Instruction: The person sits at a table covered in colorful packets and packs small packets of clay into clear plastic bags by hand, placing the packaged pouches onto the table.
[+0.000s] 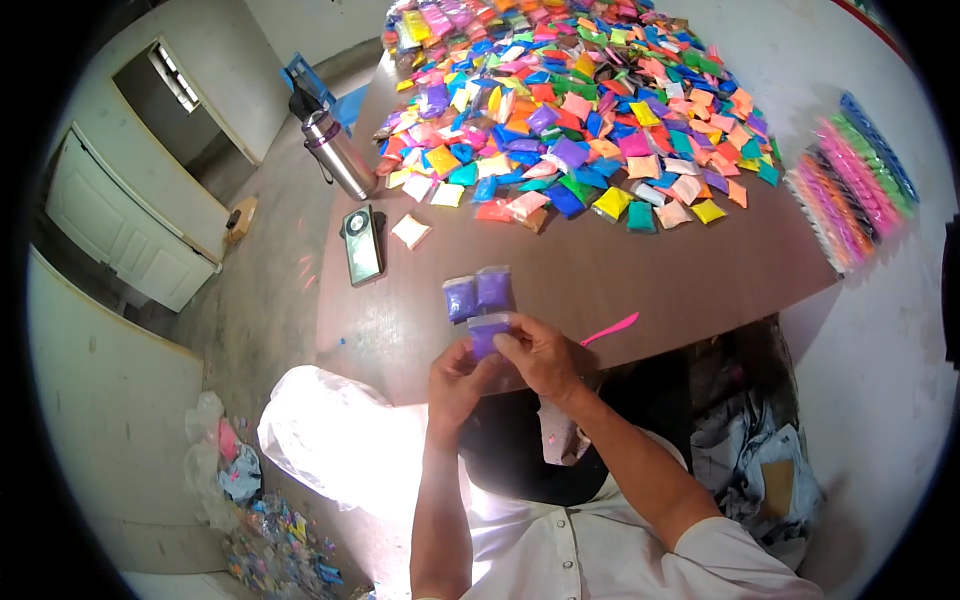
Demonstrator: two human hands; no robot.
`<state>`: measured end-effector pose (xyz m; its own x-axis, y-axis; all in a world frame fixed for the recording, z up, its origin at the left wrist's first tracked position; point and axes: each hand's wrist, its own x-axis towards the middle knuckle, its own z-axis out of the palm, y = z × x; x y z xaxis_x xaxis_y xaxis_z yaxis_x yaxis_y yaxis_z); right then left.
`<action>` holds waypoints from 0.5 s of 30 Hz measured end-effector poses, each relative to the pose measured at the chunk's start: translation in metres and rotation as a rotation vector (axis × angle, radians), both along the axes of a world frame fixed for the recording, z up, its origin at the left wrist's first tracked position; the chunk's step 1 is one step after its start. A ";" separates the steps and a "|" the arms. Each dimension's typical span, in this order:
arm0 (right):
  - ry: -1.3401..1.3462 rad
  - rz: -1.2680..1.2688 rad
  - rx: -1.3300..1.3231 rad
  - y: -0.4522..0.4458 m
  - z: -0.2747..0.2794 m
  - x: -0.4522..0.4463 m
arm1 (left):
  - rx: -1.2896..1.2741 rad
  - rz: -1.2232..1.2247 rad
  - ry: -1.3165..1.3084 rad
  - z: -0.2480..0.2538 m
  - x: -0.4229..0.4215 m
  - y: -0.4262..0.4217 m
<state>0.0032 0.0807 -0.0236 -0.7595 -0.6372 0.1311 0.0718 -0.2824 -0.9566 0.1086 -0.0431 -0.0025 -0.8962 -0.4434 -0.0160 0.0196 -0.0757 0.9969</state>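
Observation:
Between my left hand (460, 382) and my right hand (540, 355) is a small purple packet (487, 336), held near the table's front edge. Fingers of both hands are closed on it, the right thumb pressing its face. Just beyond it, two more purple packets lie side by side on the brown table (600, 275), a left one (459, 299) and a right one (493, 288). A pink plastic knife (610, 328) rests to the right of my right hand.
A large heap of colourful packets (570, 110) covers the far table. At the left stand a steel flask (340, 157) and a phone (362, 246), with a pale packet (410, 231) beside it. Bundled bright packs (850, 190) are at the right. A white plastic bag (320, 430) hangs lower left.

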 end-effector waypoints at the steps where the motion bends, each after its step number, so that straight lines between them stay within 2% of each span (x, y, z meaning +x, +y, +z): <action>1: -0.025 -0.005 -0.048 -0.001 -0.002 0.000 | 0.003 0.002 -0.004 0.005 -0.001 0.002; 3: -0.062 -0.007 -0.094 0.000 -0.006 -0.001 | 0.041 0.091 0.022 0.011 -0.002 0.006; 5: 0.111 -0.014 0.043 0.004 -0.004 -0.002 | 0.041 0.106 0.026 -0.001 0.000 0.002; 8: 0.165 0.012 0.152 0.006 0.000 -0.002 | 0.045 0.115 0.050 -0.014 0.002 -0.004; 12: 0.123 -0.072 0.037 0.004 0.009 0.000 | 0.080 0.164 0.030 -0.007 0.004 -0.009; 15: 0.154 -0.173 0.062 0.014 0.020 0.001 | -0.031 0.249 -0.005 -0.004 0.004 -0.040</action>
